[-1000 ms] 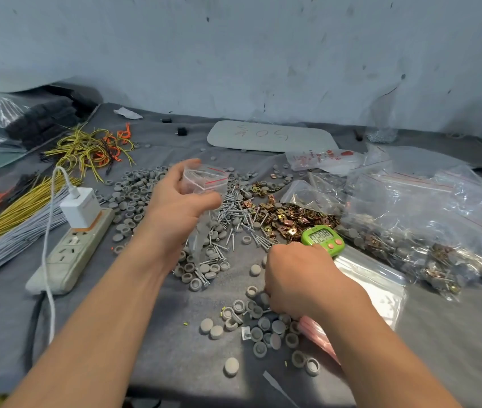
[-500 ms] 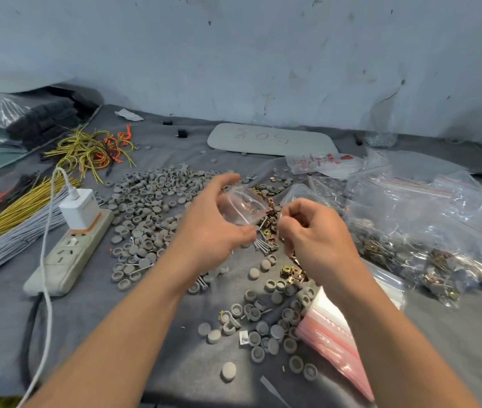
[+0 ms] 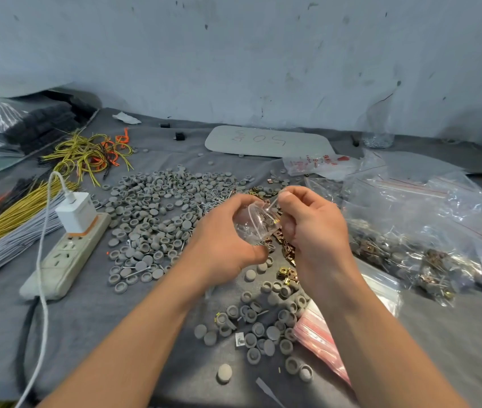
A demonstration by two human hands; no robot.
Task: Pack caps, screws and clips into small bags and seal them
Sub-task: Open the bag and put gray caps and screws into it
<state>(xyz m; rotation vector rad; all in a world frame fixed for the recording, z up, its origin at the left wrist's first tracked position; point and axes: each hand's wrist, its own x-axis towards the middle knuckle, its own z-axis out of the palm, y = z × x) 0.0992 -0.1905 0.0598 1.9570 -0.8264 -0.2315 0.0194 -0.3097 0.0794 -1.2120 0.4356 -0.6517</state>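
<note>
Small bag (image 3: 256, 220): held btwn both hands over tabletop (image 3: 92, 328), left hand (image 3: 228, 240) gripping body, right hand (image 3: 311, 223) fingers pinching its upper-right mouth edge.

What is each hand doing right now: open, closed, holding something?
Left hand: closed around the small clear bag.
Right hand: pinching the top edge of the same bag.
</note>
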